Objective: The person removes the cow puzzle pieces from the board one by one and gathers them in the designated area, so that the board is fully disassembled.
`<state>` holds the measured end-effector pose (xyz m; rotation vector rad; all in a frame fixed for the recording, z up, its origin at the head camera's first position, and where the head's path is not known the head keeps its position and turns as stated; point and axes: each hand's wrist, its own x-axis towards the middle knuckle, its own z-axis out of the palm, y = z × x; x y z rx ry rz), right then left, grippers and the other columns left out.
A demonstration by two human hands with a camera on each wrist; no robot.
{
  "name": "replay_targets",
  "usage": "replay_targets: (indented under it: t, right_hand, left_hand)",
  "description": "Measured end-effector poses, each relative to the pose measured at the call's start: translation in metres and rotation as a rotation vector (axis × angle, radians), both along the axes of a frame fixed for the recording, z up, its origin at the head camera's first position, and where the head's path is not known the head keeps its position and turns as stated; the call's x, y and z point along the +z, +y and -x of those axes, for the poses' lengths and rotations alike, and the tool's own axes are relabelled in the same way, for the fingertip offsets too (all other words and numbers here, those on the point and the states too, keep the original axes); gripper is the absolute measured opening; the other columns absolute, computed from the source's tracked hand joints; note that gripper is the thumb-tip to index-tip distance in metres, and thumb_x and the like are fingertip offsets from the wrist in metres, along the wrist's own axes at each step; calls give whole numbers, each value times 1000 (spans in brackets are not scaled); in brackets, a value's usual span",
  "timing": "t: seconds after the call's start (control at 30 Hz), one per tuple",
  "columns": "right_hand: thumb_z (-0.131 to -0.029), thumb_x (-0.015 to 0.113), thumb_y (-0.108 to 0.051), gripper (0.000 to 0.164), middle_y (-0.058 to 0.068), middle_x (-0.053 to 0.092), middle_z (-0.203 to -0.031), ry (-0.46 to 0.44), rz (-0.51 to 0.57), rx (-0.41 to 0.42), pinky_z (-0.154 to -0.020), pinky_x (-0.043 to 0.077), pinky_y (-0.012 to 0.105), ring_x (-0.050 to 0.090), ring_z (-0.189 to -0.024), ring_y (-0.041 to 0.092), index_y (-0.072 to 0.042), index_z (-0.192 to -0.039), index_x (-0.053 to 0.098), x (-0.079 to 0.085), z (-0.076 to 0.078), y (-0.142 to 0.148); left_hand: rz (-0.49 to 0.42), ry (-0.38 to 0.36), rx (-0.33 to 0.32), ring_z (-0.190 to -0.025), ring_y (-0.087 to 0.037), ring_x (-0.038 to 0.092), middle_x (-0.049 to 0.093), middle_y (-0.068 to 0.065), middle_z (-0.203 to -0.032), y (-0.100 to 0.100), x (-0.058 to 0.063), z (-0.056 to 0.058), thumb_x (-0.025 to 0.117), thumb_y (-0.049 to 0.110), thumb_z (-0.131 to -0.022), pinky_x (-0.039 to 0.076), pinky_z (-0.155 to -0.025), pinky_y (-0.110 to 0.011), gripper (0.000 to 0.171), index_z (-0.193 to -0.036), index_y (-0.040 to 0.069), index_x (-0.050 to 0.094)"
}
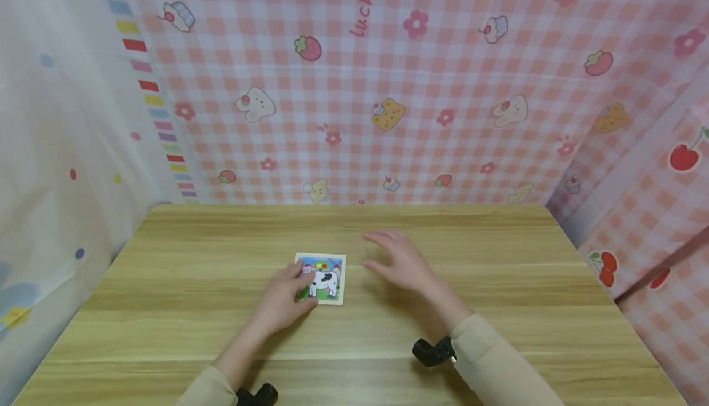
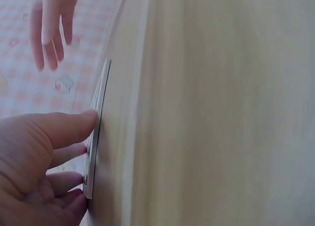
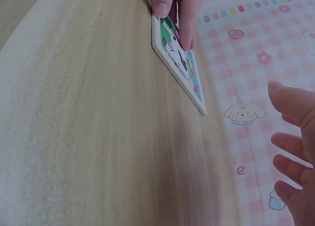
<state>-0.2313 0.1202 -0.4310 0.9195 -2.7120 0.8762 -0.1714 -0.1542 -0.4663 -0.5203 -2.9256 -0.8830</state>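
A small square picture puzzle (image 1: 331, 284) with a pale frame lies flat on the table, showing a black-and-white cow on green grass under a blue sky. My left hand (image 1: 284, 300) rests over its left side, thumb at the near edge and fingertips on the picture, hiding that part. From the left wrist, the puzzle (image 2: 103, 95) appears edge-on, with the thumb and fingers against its face. To the right of the puzzle my right hand (image 1: 403, 262) hovers over the table, fingers spread and apart from it. Nothing is in that hand in the right wrist view.
The wood-grain table (image 1: 498, 258) reaches back to a pink checked cloth (image 1: 343, 86) with cartoon prints. A white dotted cloth (image 1: 66, 117) hangs at the left and a cherry-print cloth (image 1: 653, 227) at the right. Black devices sit on both wrists.
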Motion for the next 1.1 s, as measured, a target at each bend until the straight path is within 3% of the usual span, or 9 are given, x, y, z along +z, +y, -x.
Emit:
replay_targets:
  t: [0.3,0.67,1.1]
  right_hand:
    - [-88,76,-26,56,12,58,-137,7,15,4,-110,36,49,49,-128,31,-6,-137,57,-6,0,7]
    - [-88,76,-25,54,9,59,-136,-4,-8,0,-109,37,49,50,-127,29,-8,-136,58,-12,2,14]
    - [-88,75,-25,52,10,61,-133,-14,-20,-4,-108,38,50,50,-126,31,-8,-135,60,-14,1,18]
  left_hand:
    - [-45,43,-27,-133,-50,39,45,-32,-143,25,-5,-11,80,17,-82,30,-111,-59,52,-127,-5,64]
    - [-38,55,-13,-132,-51,40,44,-32,-143,54,-6,-23,81,20,-80,31,-109,-61,55,-128,-3,64]
    - [-19,4,-25,-134,-50,37,42,-31,-146,80,-4,-36,78,22,-83,30,-110,-61,55,-130,-2,62]
